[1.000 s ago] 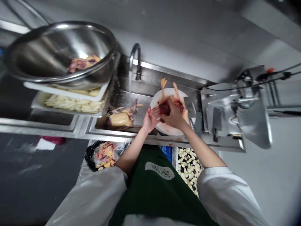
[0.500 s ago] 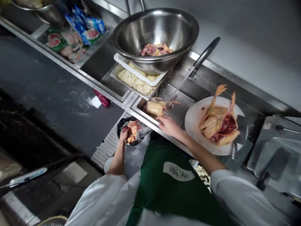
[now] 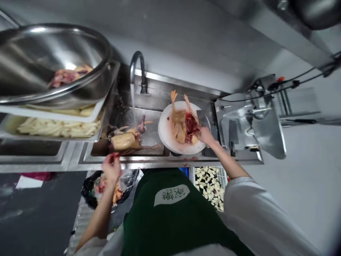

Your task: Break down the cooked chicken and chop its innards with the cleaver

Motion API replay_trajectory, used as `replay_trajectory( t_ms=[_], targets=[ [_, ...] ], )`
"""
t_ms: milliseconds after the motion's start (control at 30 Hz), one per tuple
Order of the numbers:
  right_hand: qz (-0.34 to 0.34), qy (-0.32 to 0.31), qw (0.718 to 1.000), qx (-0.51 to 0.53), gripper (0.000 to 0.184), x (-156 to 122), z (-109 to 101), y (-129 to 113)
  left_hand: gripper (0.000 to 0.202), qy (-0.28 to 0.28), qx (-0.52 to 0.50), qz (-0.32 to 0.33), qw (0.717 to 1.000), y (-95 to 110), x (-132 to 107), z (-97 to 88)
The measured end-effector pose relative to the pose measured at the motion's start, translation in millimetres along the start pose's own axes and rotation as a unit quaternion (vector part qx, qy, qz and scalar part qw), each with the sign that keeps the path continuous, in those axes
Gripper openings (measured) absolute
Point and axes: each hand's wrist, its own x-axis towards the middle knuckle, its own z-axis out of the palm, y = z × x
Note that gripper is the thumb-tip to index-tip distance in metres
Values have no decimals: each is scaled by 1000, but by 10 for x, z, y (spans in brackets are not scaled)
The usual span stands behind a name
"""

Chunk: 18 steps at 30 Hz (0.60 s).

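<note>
A split-open chicken (image 3: 181, 124) with red insides lies on a round white board (image 3: 165, 133) over the right side of the sink. My right hand (image 3: 205, 136) is closed on the carcass's right edge, next to a cleaver blade (image 3: 203, 116). My left hand (image 3: 112, 169) hovers at the sink's front rim, above a black bag of scraps (image 3: 89, 188). Its fingers are curled with something red at the tips. A whole chicken (image 3: 125, 141) lies in the sink basin (image 3: 149, 142).
Water runs from the tap (image 3: 137, 65). A big steel bowl (image 3: 85, 89) with meat pieces sits on trays of pale cut strips (image 3: 53, 127) at left. A metal slicer (image 3: 255, 124) stands at right. A crate of diced eggplant (image 3: 210, 181) sits below the counter.
My left hand has come up from the scrap bag to the sink rim. My right hand has gone from the sink edge back onto the split chicken. The view swung right.
</note>
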Motion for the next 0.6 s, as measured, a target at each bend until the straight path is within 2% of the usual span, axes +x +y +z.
replay_trajectory(
  t_ms=[67,167,233,267,333,400,467,600],
  targets=[
    [-50,-2,999,-19,32,55,87,-18,24,-60,-35,152,986,729,66,614],
    [-120,-33,991,-47,33,159,231,-92,28,-190,-39,345,918,1875,82,1612],
    [-138,-67,986,-69,32,203,308,-89,33,-288,13,426,858,2427,79,2196],
    [-144,-77,983,-80,34,213,337,-67,33,-324,56,441,835,2603,76,2425],
    [-161,-77,980,-94,42,212,380,1,30,-366,138,444,807,2749,72,2724],
    [-170,-62,979,-92,55,194,408,57,27,-360,175,438,805,2669,85,2815],
    [-166,-52,981,-84,62,174,430,63,25,-329,154,448,817,2463,123,2754],
    [-156,-38,983,-90,44,163,483,-94,19,-268,77,443,852,2071,206,2537]
  ],
)
